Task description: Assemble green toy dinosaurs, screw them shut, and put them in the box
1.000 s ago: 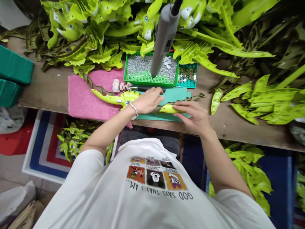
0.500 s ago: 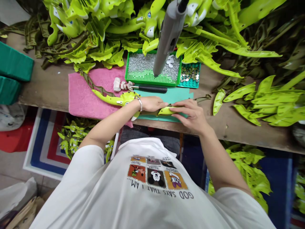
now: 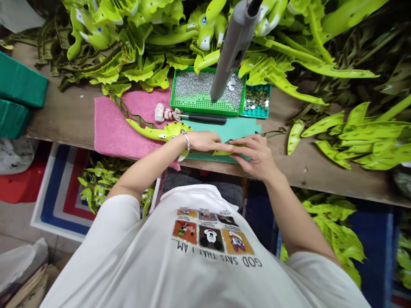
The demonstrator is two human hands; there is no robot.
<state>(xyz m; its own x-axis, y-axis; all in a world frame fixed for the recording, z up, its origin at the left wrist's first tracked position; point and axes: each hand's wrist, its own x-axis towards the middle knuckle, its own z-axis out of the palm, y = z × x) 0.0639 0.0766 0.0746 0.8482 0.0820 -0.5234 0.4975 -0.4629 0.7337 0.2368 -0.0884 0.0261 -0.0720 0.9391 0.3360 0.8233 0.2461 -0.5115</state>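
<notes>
My left hand (image 3: 204,141), with a bracelet at the wrist, reaches over the teal mat (image 3: 237,125), its fingers pressed on a lime-green plastic toy part (image 3: 223,152). From the other side my right hand (image 3: 255,155) grips the same part, and the fingertips of both hands meet there. Much of the part is hidden under the fingers. An olive plastic strip (image 3: 274,133) sticks out beyond my right hand. Beside my left wrist lies a lime-green toy figure (image 3: 150,131) with a long pointed end, partly on the pink cloth (image 3: 111,128).
Behind the mat stand a green tray (image 3: 205,110) of small metal screws and a teal tray (image 3: 263,112) of round discs. A grey electric screwdriver (image 3: 229,53) hangs above them. A black-handled tool (image 3: 207,118) lies in front. Loose green parts (image 3: 369,137) pile up at right.
My right hand has shifted slightly left, and its fingers now cover more of the green part. My left fingers have stretched a little further right along it. The view has shifted slightly.
</notes>
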